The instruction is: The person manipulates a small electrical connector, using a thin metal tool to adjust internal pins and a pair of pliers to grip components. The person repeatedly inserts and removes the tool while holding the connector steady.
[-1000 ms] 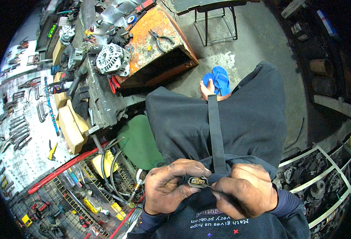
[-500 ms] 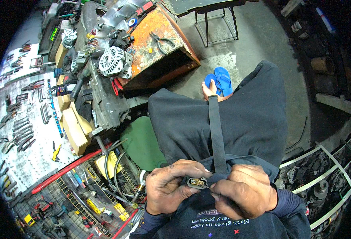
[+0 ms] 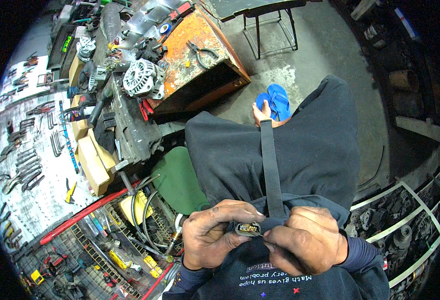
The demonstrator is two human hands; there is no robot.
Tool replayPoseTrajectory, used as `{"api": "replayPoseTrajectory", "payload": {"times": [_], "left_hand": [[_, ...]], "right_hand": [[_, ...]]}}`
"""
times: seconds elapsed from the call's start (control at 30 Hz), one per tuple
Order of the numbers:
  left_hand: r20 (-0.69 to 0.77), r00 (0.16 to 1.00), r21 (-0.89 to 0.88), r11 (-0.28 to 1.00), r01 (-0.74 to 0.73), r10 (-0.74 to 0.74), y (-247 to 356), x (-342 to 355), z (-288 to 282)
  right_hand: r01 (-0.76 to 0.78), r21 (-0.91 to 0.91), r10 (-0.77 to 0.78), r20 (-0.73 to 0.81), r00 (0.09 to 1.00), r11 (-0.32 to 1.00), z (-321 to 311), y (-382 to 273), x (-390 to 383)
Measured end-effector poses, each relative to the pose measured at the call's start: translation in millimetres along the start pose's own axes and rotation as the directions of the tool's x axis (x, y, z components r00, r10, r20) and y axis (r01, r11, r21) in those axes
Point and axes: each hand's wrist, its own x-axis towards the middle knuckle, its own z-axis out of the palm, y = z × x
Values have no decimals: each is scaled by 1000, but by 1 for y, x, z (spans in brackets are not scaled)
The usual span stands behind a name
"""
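Between thumb and forefinger, my left hand (image 3: 217,231) pinches a small grey oval electrical connector (image 3: 248,229). Its open face is turned up, and brass-coloured terminals show inside. Close on its right, my right hand (image 3: 305,240) is closed, thumb against curled fingers. A thin, pointed metal piece seems to stick out from those fingertips to the connector's right edge; the rest of it is hidden in the hand. Both hands are in front of my dark shirt, above my lap.
An orange, worn metal cabinet (image 3: 215,30) bears pliers (image 3: 202,54); an alternator (image 3: 141,79) sits beside it. Left are a white board with hand tools (image 3: 30,145) and a red-edged wire rack (image 3: 75,225). A green seat (image 3: 177,180) stands nearby; a parts rack (image 3: 405,235) is at right.
Almost nothing differs. The connector has tilted very slightly in my left fingers; both hands keep their places.
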Motion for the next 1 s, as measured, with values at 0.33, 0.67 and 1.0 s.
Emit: {"api": "replayPoseTrajectory", "payload": {"times": [0.33, 0.67, 1.0], "left_hand": [[-13, 1000, -25, 1000, 11, -11, -1, 0, -1], [-8, 1000, 18, 1000, 15, -15, 1, 2, -2], [-16, 1000, 33, 999, -3, 3, -1, 1, -2]], "right_hand": [[15, -12, -15, -5, 1000, 1000, 2, 2, -1], [15, -24, -15, 19, 1000, 1000, 0, 0, 2], [26, -35, -25, 19, 1000, 999, 0, -1, 3]]}}
